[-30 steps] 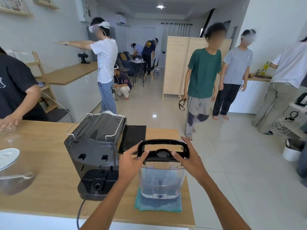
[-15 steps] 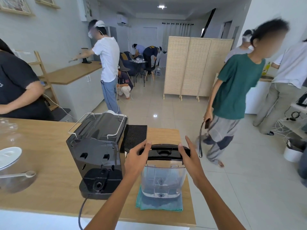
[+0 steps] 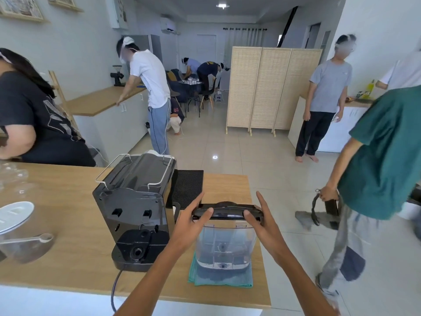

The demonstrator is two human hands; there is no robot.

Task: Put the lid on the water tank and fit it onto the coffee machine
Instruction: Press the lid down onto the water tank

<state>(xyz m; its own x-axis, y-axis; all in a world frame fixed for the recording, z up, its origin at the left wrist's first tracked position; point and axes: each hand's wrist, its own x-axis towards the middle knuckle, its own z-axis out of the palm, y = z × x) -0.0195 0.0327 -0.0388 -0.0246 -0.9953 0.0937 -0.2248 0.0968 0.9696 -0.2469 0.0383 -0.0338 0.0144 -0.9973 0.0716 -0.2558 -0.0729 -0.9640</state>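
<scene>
A clear plastic water tank [image 3: 225, 246] stands upright on a folded teal cloth [image 3: 221, 277] near the counter's right end. Its black lid [image 3: 227, 212] lies nearly flat across the tank's top rim. My left hand [image 3: 193, 218] grips the lid's left end, thumb on the front edge. At the lid's right end, my right hand [image 3: 262, 218] holds on the same way. The black coffee machine [image 3: 134, 201] stands just left of the tank, its back facing me, with an open bay at its base.
A wooden counter [image 3: 68, 224] carries a black rubber mat [image 3: 188, 188] behind the tank, plus a glass jar with a white lid [image 3: 13, 216] and a spoon at far left. The machine's cable [image 3: 115, 290] hangs over the front edge. Several people stand around; one in green passes close on the right.
The lid has tipped from tilted towards me down to nearly flat on the tank's rim, both hands still on it. The person in green walked from the room's middle to the right.
</scene>
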